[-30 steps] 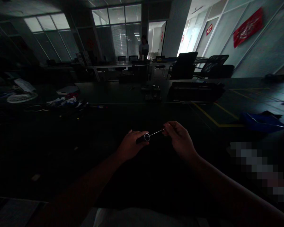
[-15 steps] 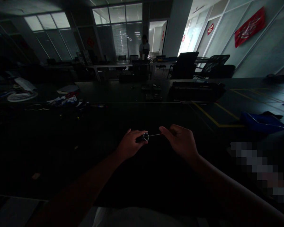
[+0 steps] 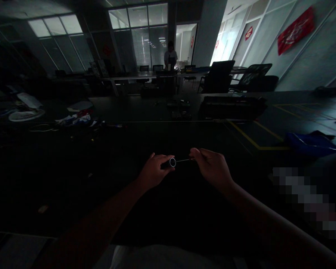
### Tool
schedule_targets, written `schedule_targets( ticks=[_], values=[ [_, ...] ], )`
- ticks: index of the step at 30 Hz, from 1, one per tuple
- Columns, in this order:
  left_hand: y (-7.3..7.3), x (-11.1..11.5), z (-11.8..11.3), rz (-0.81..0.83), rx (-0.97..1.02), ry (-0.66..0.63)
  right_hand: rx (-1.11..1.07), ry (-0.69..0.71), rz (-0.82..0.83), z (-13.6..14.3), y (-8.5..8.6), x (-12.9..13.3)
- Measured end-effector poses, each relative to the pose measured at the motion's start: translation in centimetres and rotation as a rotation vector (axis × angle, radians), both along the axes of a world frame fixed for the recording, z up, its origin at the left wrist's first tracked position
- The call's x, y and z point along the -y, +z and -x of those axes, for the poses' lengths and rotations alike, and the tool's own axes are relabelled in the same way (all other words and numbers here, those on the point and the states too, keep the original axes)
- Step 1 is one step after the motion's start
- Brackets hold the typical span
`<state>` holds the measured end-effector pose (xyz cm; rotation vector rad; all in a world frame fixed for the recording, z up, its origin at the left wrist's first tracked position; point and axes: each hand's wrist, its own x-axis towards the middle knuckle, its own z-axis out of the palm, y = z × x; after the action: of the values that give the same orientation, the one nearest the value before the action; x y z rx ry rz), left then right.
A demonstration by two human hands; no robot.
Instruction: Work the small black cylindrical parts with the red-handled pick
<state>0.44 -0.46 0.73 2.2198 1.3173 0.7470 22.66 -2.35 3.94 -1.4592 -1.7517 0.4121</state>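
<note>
In the dim head view, my left hand [image 3: 152,172] is closed around a short dark cylinder [image 3: 165,164], which looks like a flashlight. A pale ring rims its end, facing right. My right hand [image 3: 216,167] grips a thin screwdriver [image 3: 183,160] between thumb and curled fingers. Its slim metal shaft points left and meets the ringed end of the cylinder. Whether the tip is inside the ring or only touching it, I cannot tell. Most of the handle is hidden by my fingers, with a bit of reddish colour showing. Both hands are above the dark table [image 3: 145,224].
Farther back on the table lie a long black case [image 3: 232,108], small dark items [image 3: 180,108] and a cluttered pile [image 3: 78,116]. A blue bag [image 3: 310,144] rests at right, near yellow tape lines [image 3: 246,139]. A person [image 3: 170,56] stands beyond, behind chairs [image 3: 218,76].
My right hand has turned slightly, its thumb and fingers rolling around the screwdriver handle. My left hand and the cylinder have hardly moved.
</note>
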Motion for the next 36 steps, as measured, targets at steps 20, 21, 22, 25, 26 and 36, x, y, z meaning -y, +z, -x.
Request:
schedule_targets(
  ticks=[20,21,22,25,26,36],
  values=[
    [-0.33,0.01,0.01,0.001,-0.005,0.000,-0.050,0.098,-0.004,0.44,0.33,0.37],
    [-0.33,-0.01,0.02,0.004,-0.005,0.000,-0.058,0.097,-0.008,0.54,0.31,0.44],
    [-0.30,-0.02,0.05,0.007,-0.007,0.000,-0.067,0.094,-0.016,0.61,0.25,0.51],
    [-0.18,-0.04,0.11,0.014,-0.013,0.010,-0.097,0.088,-0.077,0.73,0.00,0.63],
    [-0.14,-0.04,0.12,0.014,-0.010,0.017,-0.099,0.092,-0.093,0.74,-0.05,0.66],
    [-0.18,0.10,-0.03,-0.001,-0.012,0.004,-0.070,0.105,-0.028,0.69,0.30,0.64]
  ],
)
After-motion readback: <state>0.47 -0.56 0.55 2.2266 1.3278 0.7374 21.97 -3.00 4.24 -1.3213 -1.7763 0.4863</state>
